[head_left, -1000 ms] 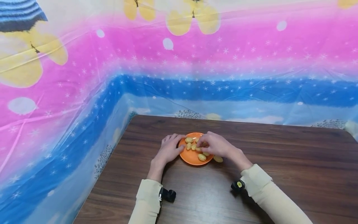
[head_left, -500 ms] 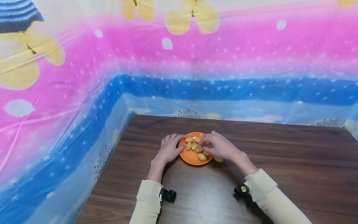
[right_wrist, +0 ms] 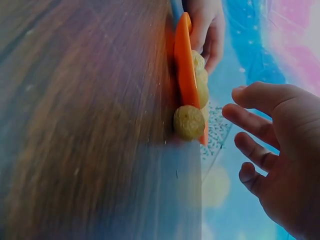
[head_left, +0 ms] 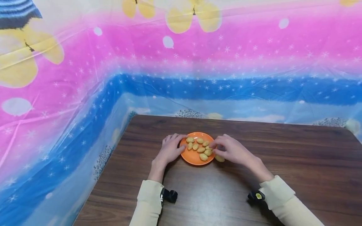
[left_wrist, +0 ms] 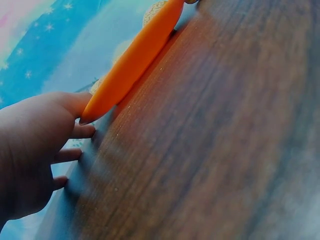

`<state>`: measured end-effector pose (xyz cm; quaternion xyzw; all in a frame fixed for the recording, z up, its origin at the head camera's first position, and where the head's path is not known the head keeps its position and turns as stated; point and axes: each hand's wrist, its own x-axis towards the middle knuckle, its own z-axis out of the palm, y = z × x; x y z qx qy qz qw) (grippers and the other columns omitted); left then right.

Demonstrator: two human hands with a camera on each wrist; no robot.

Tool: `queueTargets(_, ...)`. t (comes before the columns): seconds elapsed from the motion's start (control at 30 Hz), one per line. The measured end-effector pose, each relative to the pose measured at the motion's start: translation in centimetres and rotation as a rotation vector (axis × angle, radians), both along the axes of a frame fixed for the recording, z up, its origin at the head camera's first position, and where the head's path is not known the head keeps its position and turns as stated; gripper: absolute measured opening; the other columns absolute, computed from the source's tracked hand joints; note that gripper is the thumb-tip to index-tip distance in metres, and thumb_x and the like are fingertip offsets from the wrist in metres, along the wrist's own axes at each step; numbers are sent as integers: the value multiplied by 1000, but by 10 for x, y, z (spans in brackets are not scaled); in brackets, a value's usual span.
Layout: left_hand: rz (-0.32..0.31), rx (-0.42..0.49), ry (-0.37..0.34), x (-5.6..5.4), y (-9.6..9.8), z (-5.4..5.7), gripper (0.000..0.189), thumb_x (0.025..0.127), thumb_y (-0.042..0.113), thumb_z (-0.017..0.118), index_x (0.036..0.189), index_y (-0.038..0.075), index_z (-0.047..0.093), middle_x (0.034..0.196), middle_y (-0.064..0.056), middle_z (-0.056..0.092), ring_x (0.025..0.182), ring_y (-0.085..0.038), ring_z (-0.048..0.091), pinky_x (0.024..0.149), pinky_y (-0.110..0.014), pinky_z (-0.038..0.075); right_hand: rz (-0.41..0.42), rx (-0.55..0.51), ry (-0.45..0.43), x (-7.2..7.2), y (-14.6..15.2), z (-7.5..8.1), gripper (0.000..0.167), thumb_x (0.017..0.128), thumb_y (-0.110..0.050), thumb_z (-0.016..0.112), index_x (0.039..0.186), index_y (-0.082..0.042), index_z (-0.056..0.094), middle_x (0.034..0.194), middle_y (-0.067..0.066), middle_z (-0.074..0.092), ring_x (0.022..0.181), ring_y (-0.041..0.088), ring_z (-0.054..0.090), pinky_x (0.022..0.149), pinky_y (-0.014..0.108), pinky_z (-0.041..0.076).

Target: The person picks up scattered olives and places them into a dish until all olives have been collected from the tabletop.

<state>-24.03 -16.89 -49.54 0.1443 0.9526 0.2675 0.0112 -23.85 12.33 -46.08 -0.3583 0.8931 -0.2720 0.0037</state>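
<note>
An orange plate [head_left: 190, 157] lies on the table with several small, oval, yellowish speckled pieces [head_left: 203, 157] on it, like little fruits or nuts. At its left edge my left hand [head_left: 171, 147] holds the rim, thumb over it, the other fingers spread beyond. My right hand [head_left: 234, 151] hovers beside the right rim. Seen in the right wrist view, its thumb and fingers [right_wrist: 254, 118] are loosely bent and apart, with nothing between them. One more yellowish piece [head_left: 219, 158] sits on the tabletop just outside the plate, below the right fingertips.
A dark wood-grain table [head_left: 297, 157] carries everything. Behind it and to the left hangs a pink and blue cloth [head_left: 249, 59] with butterflies and stars. A small black camera [head_left: 169, 196] is strapped to the left wrist; another black camera [head_left: 256, 196] is on the right.
My right hand has moved right, from above the plate's middle to its right rim, uncovering the pieces there. The left hand stays at the plate's left edge.
</note>
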Motion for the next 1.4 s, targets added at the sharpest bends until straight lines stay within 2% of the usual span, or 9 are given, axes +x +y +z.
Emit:
queueTargets(0.3,17,-3,-12,5,1,-6,42,101,33,55,142,27,53,142,-4,53,136,-32,40,117,-59,21,17,77,-22,7,17,-9,27,92,-24,71,119,-21,70,111,-9,67,100,12,57,81,34,50)
queueTargets(0.57,20,14,-14,7,1,-7,41,100,32,55,142,28,54,141,-4,53,135,-32,40,117,-58,20,14,80,-52,11,24,-12,19,93,-29,70,111,-28,70,108,-14,65,103,9,57,86,36,50)
queueTargets(0.83,14,3,-10,5,0,-5,42,101,33,55,142,28,53,141,-4,53,136,-32,39,117,-58,20,40,110,-67,11,24,-11,20,91,-26,72,111,-28,71,107,-10,66,97,13,57,81,32,48)
queueTargets(1.07,6,5,-5,2,0,-3,42,101,32,54,142,28,53,141,-4,53,136,-32,40,117,-58,20,58,127,-64,7,23,-14,15,90,-25,73,105,-27,70,98,-10,60,87,14,51,73,26,42)
queueTargets(1.4,0,-8,-4,-1,0,-2,42,101,34,54,143,29,52,142,-3,52,136,-32,40,118,-59,20,29,122,-84,7,24,-14,17,89,-25,75,105,-29,71,98,-12,59,86,13,53,72,25,44)
